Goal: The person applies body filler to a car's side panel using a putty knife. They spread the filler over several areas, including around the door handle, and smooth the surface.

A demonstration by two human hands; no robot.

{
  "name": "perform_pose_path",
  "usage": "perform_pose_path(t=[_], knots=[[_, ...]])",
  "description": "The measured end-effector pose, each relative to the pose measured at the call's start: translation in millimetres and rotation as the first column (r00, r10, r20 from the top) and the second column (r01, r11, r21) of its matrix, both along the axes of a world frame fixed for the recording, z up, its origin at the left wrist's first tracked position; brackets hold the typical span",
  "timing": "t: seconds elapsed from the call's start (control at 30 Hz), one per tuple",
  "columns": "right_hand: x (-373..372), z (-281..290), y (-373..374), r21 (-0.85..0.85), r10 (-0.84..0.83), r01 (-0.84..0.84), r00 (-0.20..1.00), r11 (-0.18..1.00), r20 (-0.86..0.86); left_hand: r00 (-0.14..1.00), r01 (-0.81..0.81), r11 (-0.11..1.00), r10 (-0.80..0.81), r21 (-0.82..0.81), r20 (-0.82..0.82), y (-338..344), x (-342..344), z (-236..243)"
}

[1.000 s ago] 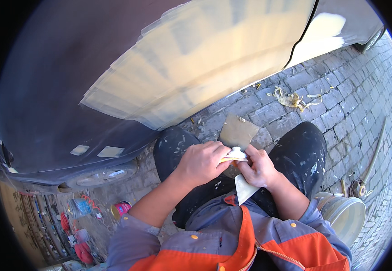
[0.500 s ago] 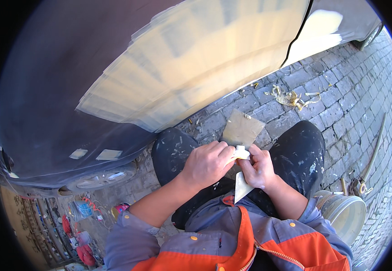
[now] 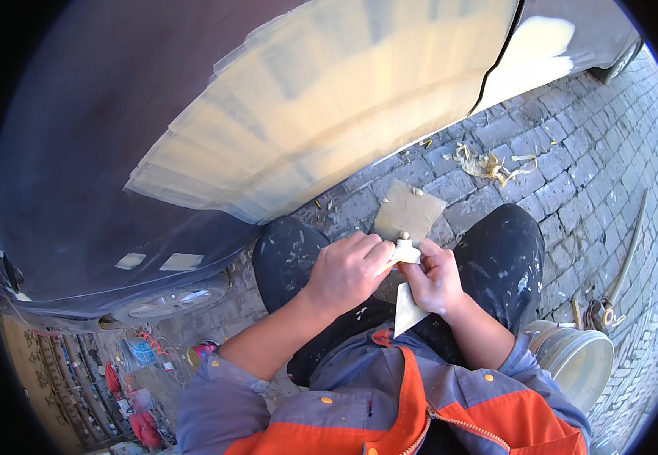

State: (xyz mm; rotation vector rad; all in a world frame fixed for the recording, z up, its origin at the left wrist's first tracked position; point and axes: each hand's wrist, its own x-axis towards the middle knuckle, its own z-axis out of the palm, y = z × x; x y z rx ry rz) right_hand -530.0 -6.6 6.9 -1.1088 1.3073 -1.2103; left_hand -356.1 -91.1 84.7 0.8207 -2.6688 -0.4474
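Between my two hands is a small white tube (image 3: 407, 253), its ridged neck pointing away from me with a small tan blob at the tip. My left hand (image 3: 350, 271) is closed on the tube's left side. My right hand (image 3: 434, 282) pinches its other end, and also grips a pale spreader (image 3: 407, 312) whose pointed blade sticks out below the fingers toward me. Just beyond the tube lies a square beige plate (image 3: 409, 211) with small crumbs of filler on it; what supports its near edge is hidden by my hands.
Ahead rises a dark car body (image 3: 117, 121) with a wide patch of cream filler (image 3: 329, 98). Peeled scraps (image 3: 492, 164) litter the paving bricks. A dirty bucket (image 3: 575, 360) stands at my right, near a hose (image 3: 632, 246). Tools and red items (image 3: 143, 425) lie at lower left.
A tan blob now stands on the tube's neck, where only the white ridged end showed before. Both hands have barely moved, and the spreader stays in my right hand.
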Motion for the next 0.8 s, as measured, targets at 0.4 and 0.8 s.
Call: perform_pose_path(t=[0.4,0.8], knots=[[-18,19,-7,-0.07,0.117,-0.108,0.983,0.992,0.141,0.999,0.034,0.89,-0.041,0.456,0.007,-34,31,35],[-24,19,-7,0.134,0.089,-0.134,0.951,0.982,0.297,0.937,0.065,0.212,0.323,0.975,-0.132,-33,67,18]])
